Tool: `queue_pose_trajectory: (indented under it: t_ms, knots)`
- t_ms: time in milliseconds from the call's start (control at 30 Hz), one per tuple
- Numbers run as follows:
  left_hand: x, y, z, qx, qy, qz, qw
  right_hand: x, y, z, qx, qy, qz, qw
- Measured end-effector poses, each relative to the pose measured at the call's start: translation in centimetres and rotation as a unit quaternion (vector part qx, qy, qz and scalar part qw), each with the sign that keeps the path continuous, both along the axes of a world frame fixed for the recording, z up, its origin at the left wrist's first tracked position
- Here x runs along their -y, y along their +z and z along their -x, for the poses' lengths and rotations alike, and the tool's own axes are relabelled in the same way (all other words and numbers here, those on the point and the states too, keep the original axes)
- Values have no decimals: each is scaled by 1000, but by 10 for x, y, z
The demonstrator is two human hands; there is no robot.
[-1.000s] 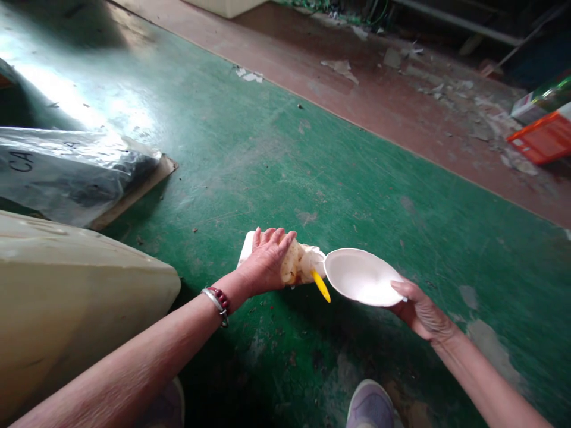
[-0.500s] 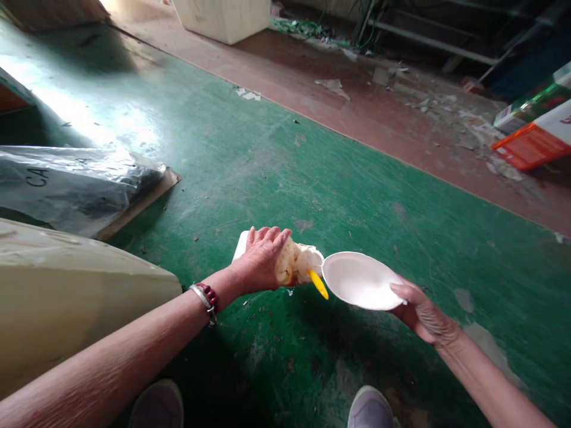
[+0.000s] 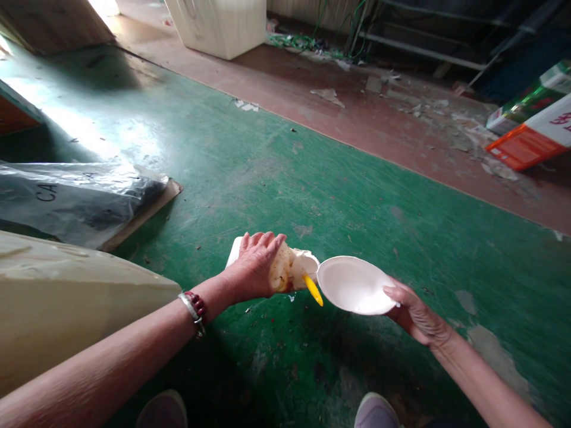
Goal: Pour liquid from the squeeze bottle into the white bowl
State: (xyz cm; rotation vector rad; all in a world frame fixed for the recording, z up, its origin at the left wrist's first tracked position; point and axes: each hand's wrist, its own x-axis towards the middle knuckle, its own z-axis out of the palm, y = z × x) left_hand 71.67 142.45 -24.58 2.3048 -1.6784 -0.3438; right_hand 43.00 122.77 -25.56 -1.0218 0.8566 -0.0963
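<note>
My left hand [image 3: 256,264] is wrapped over a stained white container [image 3: 281,267], its fingers on the top side. At the container's right end, a crumpled whitish piece [image 3: 306,260] and a yellow handle [image 3: 313,290] stick out; what they belong to is unclear. My right hand [image 3: 413,309] grips the right rim of a white oval bowl [image 3: 354,285], thumb on the inside. The bowl is tilted so that its bare inside shows, and its left edge meets the container's right end.
Green floor [image 3: 250,178] lies beneath the hands. A cream bin [image 3: 80,297] stands at the left, with a plastic-wrapped package [image 3: 84,199] beyond it. Farther off are another cream bin [image 3: 223,27], scattered debris and an orange-white box [image 3: 530,142].
Both hands, with the container and bowl, appear slightly lower and further left. The background has shifted down a little as the view moved. Both grips look the same.
</note>
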Motion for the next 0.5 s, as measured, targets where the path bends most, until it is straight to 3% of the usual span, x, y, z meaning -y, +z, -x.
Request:
queue_pose_trajectory:
  t_ms: [300,500]
  knots:
    - [-5,-4,-4,10,12,1,1000,1,0,-5,-1,8,9,1000]
    - [-7,-6,-5,30,8,-14,999,1,-9,-5,-13,12,21,1000]
